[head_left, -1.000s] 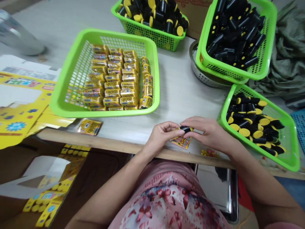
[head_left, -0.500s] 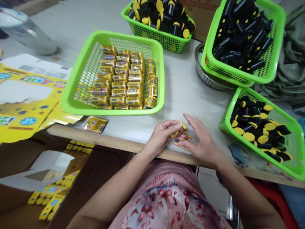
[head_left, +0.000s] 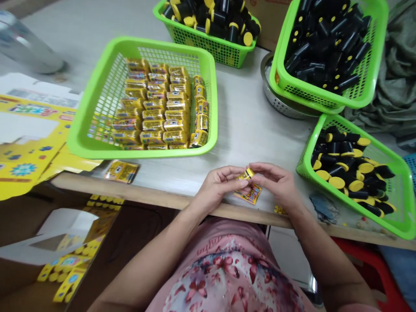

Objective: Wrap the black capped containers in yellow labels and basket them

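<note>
Near the table's front edge my left hand [head_left: 216, 186] grips a small yellow-wrapped tube [head_left: 246, 174]. My right hand [head_left: 276, 182] has its thumb and fingers pinched on the tube's right side. Just under both hands, a flat yellow printed wrapper [head_left: 249, 193] lies on the table. A few tiny yellow pieces [head_left: 280, 209] sit beneath my right wrist. To the left, another stack of flat wrappers [head_left: 121, 171] rests by a green basket [head_left: 143, 152] that holds rows of yellow-wrapped tubes [head_left: 175, 113].
Green baskets of black tubes with yellow caps stand at the back [head_left: 208, 43] and right [head_left: 305, 167]. Another green basket [head_left: 367, 102] of black tubes is above a metal colander [head_left: 286, 104]. Yellow printed cardboard [head_left: 42, 151], a jug [head_left: 29, 43] and an open carton [head_left: 19, 221] are left.
My right hand has closed in from the right and now touches the tube. The view has shifted slightly, and the tiny yellow pieces under my right wrist now show.
</note>
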The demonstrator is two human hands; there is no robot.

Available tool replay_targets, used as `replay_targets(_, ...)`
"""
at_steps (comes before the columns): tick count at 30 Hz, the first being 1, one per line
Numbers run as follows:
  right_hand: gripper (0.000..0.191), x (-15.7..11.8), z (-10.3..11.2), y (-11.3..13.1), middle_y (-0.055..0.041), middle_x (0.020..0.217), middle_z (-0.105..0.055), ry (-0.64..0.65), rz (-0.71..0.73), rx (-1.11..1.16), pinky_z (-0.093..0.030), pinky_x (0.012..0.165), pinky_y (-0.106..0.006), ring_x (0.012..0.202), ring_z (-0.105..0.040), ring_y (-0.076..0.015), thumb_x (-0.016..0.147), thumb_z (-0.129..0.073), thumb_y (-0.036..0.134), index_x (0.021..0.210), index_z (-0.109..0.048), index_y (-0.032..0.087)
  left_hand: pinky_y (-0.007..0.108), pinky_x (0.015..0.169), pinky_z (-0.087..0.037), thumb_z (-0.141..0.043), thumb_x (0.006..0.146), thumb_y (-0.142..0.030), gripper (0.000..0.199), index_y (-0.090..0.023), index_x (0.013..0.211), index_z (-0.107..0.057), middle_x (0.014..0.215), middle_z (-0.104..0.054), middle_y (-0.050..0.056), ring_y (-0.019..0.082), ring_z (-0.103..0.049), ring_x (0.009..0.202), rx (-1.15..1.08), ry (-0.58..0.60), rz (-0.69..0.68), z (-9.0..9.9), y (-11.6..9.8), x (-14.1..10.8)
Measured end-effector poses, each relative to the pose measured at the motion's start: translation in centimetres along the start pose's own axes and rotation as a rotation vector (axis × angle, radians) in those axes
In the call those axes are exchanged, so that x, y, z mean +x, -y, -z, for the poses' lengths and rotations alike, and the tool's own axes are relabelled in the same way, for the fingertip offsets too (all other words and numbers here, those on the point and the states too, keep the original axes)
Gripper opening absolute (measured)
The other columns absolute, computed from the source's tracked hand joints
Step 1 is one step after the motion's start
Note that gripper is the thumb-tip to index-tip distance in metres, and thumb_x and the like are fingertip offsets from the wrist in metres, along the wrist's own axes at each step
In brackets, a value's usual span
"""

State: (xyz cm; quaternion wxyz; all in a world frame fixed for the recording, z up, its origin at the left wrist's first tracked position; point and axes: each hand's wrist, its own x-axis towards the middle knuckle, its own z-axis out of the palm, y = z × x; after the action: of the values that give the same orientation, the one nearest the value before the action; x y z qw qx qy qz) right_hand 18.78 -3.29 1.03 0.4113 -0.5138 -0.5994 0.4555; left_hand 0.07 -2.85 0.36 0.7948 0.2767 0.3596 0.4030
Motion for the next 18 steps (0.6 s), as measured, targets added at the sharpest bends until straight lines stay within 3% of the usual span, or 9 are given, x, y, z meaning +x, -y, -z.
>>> replay_targets(4,0.026,-0.1,-0.6,-0.3,-0.0070,0.090,-0.076,-0.169,0.206,-0.412,-0.058,0.087,-0.040,0.083,-0.070,-0.0206,0.089,-0.066,0.042,0.104,-0.072,0.022,0.028,0.085,-0.055,-0.094,0.052,-0.025,0.043,-0.016,0.090,-0.073,0.092,-0.078,0.003,0.018,-0.070,0.088,0.129,-0.184,-0.200,-0.6,0.8,0.4)
replay_targets(6,0.044,-0.3,-1.0,-0.2,-0.0107,0.101,-0.073,-0.153,0.315,-0.552,-0.057,0.089,-0.044,0.093,-0.069,-0.0249,0.088,-0.066,0.046,0.124,-0.063,0.021,0.029,0.084,-0.055,-0.092,0.057,-0.027,0.042,-0.017,0.093,-0.072,0.091,-0.077,0.002,0.017,-0.070,0.085,0.103,-0.212,-0.186,-0.7,0.8,0.5)
replay_targets(9,0.082,-0.7,-2.0,0.0,-0.0168,0.134,-0.059,-0.111,0.454,-0.719,-0.049,0.103,-0.055,0.122,-0.057,-0.0334,0.082,-0.073,0.050,0.149,-0.035,0.022,0.030,0.082,-0.056,-0.091,0.059,-0.028,0.044,-0.017,0.096,-0.070,0.091,-0.076,0.001,0.015,-0.069,0.080,0.029,-0.203,-0.151,-0.7,0.6,0.5)
replay_targets(11,0.081,-0.8,-2.7,-0.1,-0.0163,0.138,-0.054,-0.111,0.507,-0.756,-0.046,0.106,-0.057,0.127,-0.053,-0.0338,0.086,-0.068,0.039,0.153,-0.024,0.024,0.028,0.082,-0.056,-0.092,0.057,-0.025,0.046,-0.017,0.097,-0.070,0.092,-0.075,0.001,0.015,-0.070,0.082,-0.011,-0.181,-0.153,-0.7,0.4,0.5)
replay_targets(14,0.074,-0.8,-3.3,-0.3,-0.0146,0.132,-0.056,-0.178,0.524,-0.689,-0.052,0.101,-0.053,0.120,-0.058,-0.0299,0.087,-0.056,0.019,0.153,-0.022,0.026,0.026,0.077,-0.057,-0.089,0.064,-0.032,0.042,-0.016,0.098,-0.072,0.088,-0.076,0.003,0.016,-0.071,0.078,-0.081,-0.061,-0.067,-0.4,0.2,0.6)
replay_targets(18,0.074,-0.9,-3.0,-0.3,-0.0142,0.129,-0.058,-0.158,0.556,-0.601,-0.057,0.097,-0.048,0.118,-0.061,-0.0279,0.084,-0.058,0.017,0.150,-0.026,0.025,0.027,0.065,-0.059,-0.079,0.077,-0.043,0.037,-0.010,0.093,-0.076,0.083,-0.077,0.011,0.020,-0.073,0.071,-0.156,0.160,0.091,0.0,-0.1,0.6)
